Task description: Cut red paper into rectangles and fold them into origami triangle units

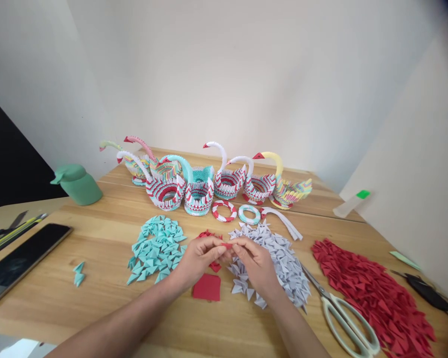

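Note:
Between my two hands is a small piece of red paper [227, 245], pinched at both ends above the table. My left hand [201, 256] grips its left side with thumb and fingertips. On the other side my right hand [256, 261] pinches it the same way. Fingers hide most of the paper, so its folds cannot be made out. Just below lies a stack of red paper pieces [206, 288]. A few folded red pieces [208, 234] show behind my hands. Grey-white folded triangles [281, 253] lie in a heap under and beside my right hand.
Teal triangles [159, 246] are heaped at left, red triangles [373, 293] at right. Scissors [345, 318] lie near the right front. Several paper swans [229, 181], two paper rings [224, 211] and a loose swan neck [283, 219] stand behind. A phone [24, 258] and green container [80, 185] are left.

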`<state>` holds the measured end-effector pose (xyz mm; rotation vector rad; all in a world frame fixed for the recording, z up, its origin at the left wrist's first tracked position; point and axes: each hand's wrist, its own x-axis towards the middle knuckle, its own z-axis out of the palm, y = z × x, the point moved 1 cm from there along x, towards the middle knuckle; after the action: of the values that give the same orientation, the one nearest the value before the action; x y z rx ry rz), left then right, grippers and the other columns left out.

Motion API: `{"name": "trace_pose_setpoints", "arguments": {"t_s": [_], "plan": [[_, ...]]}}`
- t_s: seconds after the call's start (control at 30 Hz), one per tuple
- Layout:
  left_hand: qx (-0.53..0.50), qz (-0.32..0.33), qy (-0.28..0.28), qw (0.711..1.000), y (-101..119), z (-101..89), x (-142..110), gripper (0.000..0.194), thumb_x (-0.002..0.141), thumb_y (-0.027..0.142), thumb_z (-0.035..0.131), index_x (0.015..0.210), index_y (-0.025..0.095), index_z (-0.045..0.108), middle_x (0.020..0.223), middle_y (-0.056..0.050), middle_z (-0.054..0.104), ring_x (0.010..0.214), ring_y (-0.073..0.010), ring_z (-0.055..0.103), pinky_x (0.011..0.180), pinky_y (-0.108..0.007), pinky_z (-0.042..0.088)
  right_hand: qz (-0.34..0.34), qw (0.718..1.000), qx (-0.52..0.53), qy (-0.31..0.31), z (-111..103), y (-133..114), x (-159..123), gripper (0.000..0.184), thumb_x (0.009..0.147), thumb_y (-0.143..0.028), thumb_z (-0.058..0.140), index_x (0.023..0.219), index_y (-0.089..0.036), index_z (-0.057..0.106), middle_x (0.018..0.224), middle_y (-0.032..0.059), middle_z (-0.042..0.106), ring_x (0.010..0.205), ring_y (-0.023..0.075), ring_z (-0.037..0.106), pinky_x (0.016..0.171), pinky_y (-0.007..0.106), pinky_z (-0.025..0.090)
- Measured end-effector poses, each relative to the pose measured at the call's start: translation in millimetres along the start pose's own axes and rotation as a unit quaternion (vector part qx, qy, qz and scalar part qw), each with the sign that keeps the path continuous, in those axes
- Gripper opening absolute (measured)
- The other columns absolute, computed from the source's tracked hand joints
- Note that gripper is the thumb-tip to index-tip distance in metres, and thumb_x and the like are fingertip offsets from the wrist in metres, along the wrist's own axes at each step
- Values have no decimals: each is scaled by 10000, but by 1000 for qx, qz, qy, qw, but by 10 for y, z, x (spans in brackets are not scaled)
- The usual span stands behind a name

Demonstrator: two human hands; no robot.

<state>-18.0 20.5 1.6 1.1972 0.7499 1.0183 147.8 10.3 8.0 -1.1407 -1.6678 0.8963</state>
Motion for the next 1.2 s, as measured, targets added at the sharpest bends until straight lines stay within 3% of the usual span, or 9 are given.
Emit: {"name": "trace_pose_setpoints", "arguments": {"t_s": [0.8,1.07,1.2], "plan": [[-77,-16,-30,996,-46,-18,12,351,824,457,594,836,107,614,775,-88,703,634,-138,633,592,-237,474,-13,999,-37,35,16,3,-16,184,889,-298,519,879,-220,686,763,-5,653,695,137,609,667,225,456],[-44,-33,15,998,-66,-19,40,368,708,446,707,832,113,608,702,-62,683,567,-121,596,566,-231,462,-16,999,-43,19,21,5,-13,201,900,-310,519,921,-227,701,790,11,663,726,149,615,689,244,470],[71,9,69,995,-67,-11,27,209,731,329,675,769,135,607,684,-30,657,605,-129,590,592,-228,456,-1,1000,-20,-10,30,-9,-2,258,912,-349,490,975,-218,702,839,38,674,754,168,626,690,260,487]]}}
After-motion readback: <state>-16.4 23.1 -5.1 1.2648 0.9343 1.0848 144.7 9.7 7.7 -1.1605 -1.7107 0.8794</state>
